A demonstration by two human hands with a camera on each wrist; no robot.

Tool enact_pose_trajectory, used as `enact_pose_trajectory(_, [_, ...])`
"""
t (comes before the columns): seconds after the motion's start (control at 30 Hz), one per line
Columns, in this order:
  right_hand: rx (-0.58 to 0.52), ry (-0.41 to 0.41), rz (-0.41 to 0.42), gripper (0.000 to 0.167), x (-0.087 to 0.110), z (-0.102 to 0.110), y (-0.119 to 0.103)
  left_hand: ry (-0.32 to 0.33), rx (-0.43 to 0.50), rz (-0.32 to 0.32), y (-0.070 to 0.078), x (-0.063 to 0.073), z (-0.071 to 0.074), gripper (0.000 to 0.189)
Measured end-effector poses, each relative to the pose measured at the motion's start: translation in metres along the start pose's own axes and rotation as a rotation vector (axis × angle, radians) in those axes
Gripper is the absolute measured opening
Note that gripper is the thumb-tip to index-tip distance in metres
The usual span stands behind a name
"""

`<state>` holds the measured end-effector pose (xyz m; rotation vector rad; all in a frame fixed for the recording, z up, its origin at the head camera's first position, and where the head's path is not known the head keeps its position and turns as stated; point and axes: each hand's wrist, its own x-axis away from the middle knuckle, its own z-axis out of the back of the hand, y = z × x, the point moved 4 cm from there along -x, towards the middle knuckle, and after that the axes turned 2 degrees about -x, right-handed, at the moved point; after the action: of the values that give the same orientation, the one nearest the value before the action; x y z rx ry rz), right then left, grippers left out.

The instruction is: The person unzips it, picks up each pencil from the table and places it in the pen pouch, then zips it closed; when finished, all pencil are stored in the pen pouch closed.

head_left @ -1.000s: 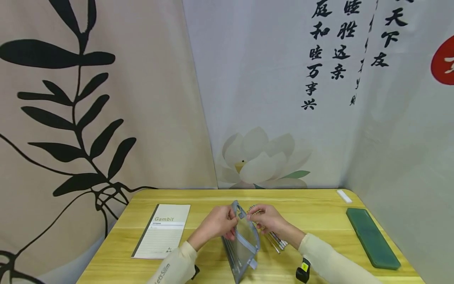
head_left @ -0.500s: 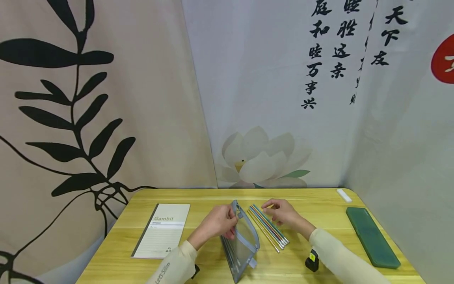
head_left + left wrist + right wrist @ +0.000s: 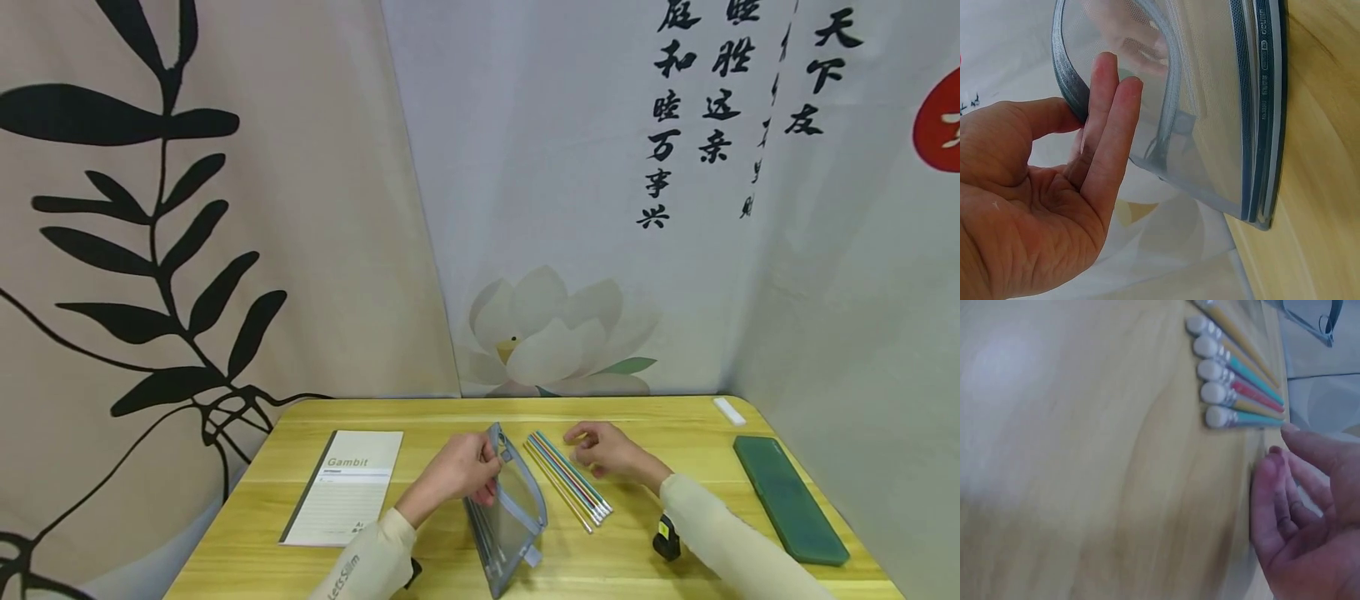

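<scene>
In the head view my left hand (image 3: 461,471) holds up a grey see-through mesh zip pouch (image 3: 517,537) by its upper edge. The left wrist view shows thumb and fingers of this hand (image 3: 1047,194) pinching the pouch's blue-grey trim (image 3: 1069,84). Just right of the pouch lie several coloured pencils (image 3: 568,482) side by side on the table, their white erasers (image 3: 1213,394) toward the person. My right hand (image 3: 609,450) hovers beside their far ends, fingers loosely bent and holding nothing. In the right wrist view its thumb (image 3: 1313,447) appears close to the outermost pencil; contact cannot be told.
On the left of the wooden table (image 3: 442,575) lies a white notebook (image 3: 345,492) marked "Gambit". A green flat case (image 3: 790,500) lies at the right, with a small white block (image 3: 728,413) at the far right corner. A printed curtain (image 3: 570,208) hangs behind.
My right hand has let go of the pouch's edge and moved right, past the pencils, which are now uncovered. The left hand keeps its grip on the pouch in nearly the same place.
</scene>
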<state>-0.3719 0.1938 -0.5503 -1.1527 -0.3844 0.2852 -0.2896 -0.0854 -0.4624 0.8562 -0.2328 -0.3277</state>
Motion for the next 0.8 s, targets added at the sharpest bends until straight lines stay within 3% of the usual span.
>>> enact_pose_trajectory(0.3, [0.040,-0.058,0.061,0.032,-0.0019,-0.0002,-0.0022,-0.007,0.007,0.014,0.0003,0.0003,-0.0009,0.020])
enact_pose_trajectory(0.8, [0.062,-0.048,0.033,0.029,-0.0032,-0.0026,-0.0043,-0.004,0.014,0.016,-0.0009,0.0004,-0.0010,0.020])
